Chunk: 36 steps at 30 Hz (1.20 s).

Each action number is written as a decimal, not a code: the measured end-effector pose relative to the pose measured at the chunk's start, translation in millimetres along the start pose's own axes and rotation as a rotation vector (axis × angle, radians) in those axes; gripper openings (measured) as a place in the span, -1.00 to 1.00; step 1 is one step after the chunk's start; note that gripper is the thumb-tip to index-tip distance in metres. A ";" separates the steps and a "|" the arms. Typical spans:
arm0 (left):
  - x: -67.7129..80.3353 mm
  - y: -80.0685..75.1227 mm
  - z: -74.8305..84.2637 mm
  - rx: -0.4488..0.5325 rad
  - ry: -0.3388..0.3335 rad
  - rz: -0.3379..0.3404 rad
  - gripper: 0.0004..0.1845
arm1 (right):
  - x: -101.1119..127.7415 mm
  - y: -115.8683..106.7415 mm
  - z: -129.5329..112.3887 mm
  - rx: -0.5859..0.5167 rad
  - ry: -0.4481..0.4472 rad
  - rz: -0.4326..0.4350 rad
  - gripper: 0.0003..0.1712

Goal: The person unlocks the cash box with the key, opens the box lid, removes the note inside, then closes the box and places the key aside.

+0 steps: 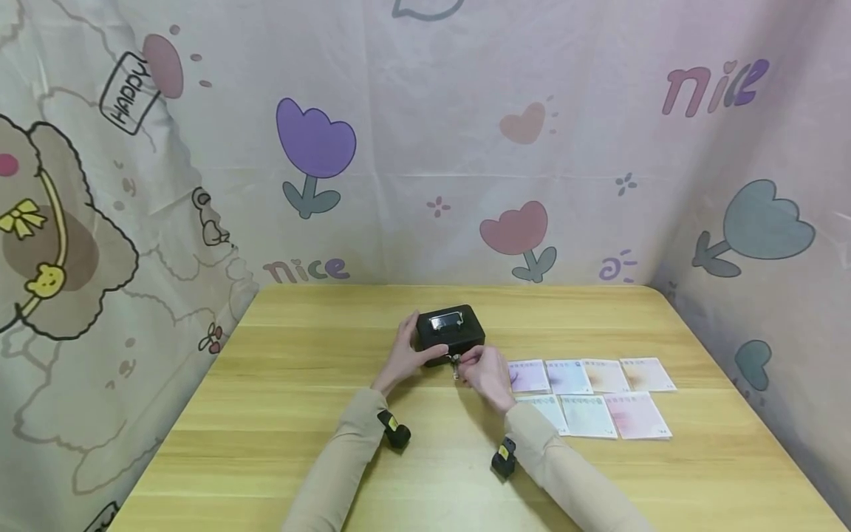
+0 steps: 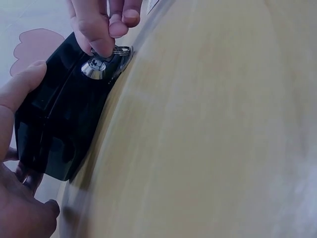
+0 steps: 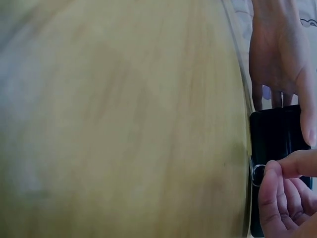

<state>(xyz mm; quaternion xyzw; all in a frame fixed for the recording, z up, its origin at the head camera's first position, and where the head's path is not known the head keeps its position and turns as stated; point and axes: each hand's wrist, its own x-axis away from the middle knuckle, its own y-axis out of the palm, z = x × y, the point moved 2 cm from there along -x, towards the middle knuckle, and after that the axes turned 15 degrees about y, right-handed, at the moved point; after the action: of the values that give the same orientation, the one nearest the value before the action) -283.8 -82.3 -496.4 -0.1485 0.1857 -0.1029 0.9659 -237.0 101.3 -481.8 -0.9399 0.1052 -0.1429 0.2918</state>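
Observation:
A black metal cash box [image 1: 470, 337] with a silver handle [image 1: 446, 321] on its lid sits on the table, lid down. My left hand [image 1: 403, 358] grips its left end, thumb over the front top edge and fingers round the side. At the front, my right hand [image 1: 488, 375] pinches a key at the round silver lock [image 2: 93, 70]. The key's head is mostly hidden by the fingertips. From it hangs a metal key ring [image 3: 258, 174], seen against the box front in the right wrist view.
To the right on the wooden table [image 1: 266, 428] lie several pastel banknote-like papers in two rows, among them a pink one [image 1: 637, 416] and a purple one [image 1: 530, 377]. The right forearm partly covers the front row. A printed curtain [image 1: 412, 148] hangs behind the table.

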 end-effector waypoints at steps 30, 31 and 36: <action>3.2 -21.4 -1.1 0.038 -0.053 -0.145 0.18 | 9.1 -41.3 13.3 0.091 -0.211 -0.447 -0.83; 3.3 -21.8 -1.6 0.041 -0.048 -0.155 0.18 | 8.6 -41.5 14.3 0.108 -0.211 -0.443 -0.83; 8.1 -22.7 -2.4 0.037 -0.030 -0.198 0.14 | 10.8 -45.9 17.1 0.210 -0.206 -0.368 -0.76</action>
<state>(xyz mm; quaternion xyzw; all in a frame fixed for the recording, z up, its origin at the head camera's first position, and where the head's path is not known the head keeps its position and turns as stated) -280.7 -106.1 -493.8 -0.1496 0.1536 -0.1990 0.9563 -216.0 144.2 -466.5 -0.9173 -0.1139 -0.1071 0.3662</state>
